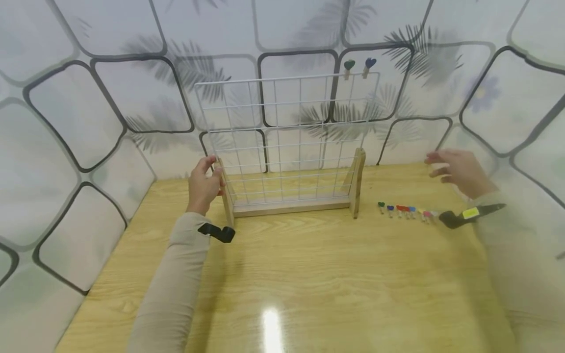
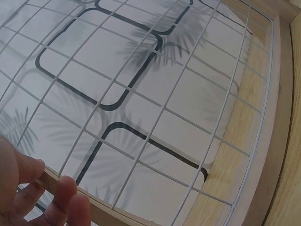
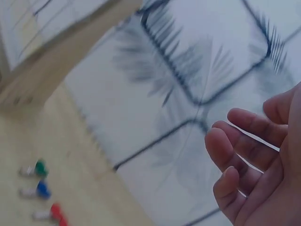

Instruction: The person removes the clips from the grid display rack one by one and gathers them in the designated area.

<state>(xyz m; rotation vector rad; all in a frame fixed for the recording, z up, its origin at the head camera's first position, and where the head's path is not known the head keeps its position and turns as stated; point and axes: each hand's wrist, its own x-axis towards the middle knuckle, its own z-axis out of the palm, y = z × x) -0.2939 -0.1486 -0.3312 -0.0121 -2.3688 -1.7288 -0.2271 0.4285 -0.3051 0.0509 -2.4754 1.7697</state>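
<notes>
A white wire grid (image 1: pixel 300 126) stands upright in a wooden stand (image 1: pixel 358 181). My left hand (image 1: pixel 204 186) grips the top of the stand's left post, thumb on one side and fingertips (image 2: pixel 66 188) on the other. Clipped to the grid's top wire near the right corner are a green heart clothespin (image 1: pixel 349 64) and a blue heart clothespin (image 1: pixel 370 63). Off to the right, my right hand (image 1: pixel 461 171) hovers with loosely bent fingers and nothing in them. Below it lies a row of small clothespins, among them a green one (image 3: pixel 41 168), a blue one (image 3: pixel 43 189) and red ones (image 3: pixel 56 211).
The wood-grain table (image 1: pixel 287 274) reaches back to a patterned cloth wall (image 1: pixel 300 24) that also encloses both sides. Yellow, pink and light blue clothespins (image 1: pixel 412 209) belong to the row right of the stand. Black camera mounts sit on both wrists.
</notes>
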